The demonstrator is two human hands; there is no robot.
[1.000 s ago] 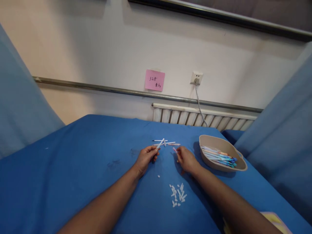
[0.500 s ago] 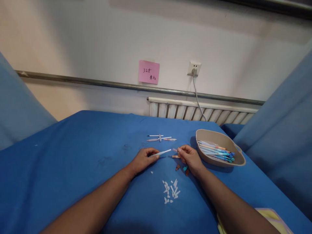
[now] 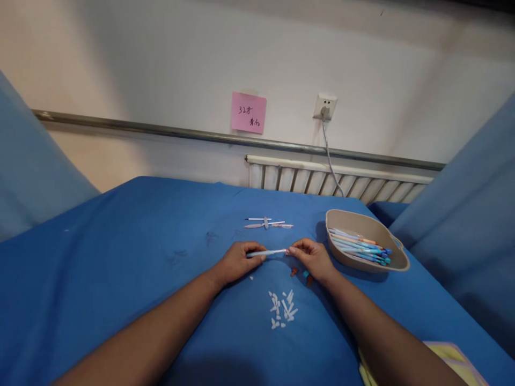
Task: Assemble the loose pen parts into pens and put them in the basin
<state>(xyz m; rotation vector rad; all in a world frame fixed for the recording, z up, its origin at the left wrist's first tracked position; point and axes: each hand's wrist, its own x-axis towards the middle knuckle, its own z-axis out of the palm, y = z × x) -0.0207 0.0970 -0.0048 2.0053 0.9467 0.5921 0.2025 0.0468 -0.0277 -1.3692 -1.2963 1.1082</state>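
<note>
My left hand [image 3: 237, 260] is closed round a pale blue pen barrel [image 3: 260, 253], with a white stem [image 3: 278, 251] jutting from its right end. At the tip of that stem, my right hand [image 3: 316, 261] pinches a small pinkish piece [image 3: 287, 252]; its exact kind is too small to make out. The stem and the piece meet or overlap. Below the right hand lie small brown pieces [image 3: 294, 272] and a teal piece [image 3: 306, 274], partly covered by it. Several small white pieces [image 3: 287, 311] are scattered nearer to me.
A beige basket [image 3: 396, 264] with several pens [image 3: 358, 246] stands at the right. Beyond my hands, loose pen parts [image 3: 253, 226] lie on the blue cloth [image 3: 120, 257]. A yellow cloth [image 3: 446, 354] is at the lower right; a radiator [image 3: 298, 179] stands behind.
My two hands have come closer together, so the white stem now reaches the pinkish piece. A printed piece seen beside the right hand no longer shows clearly. The view has tilted slightly.
</note>
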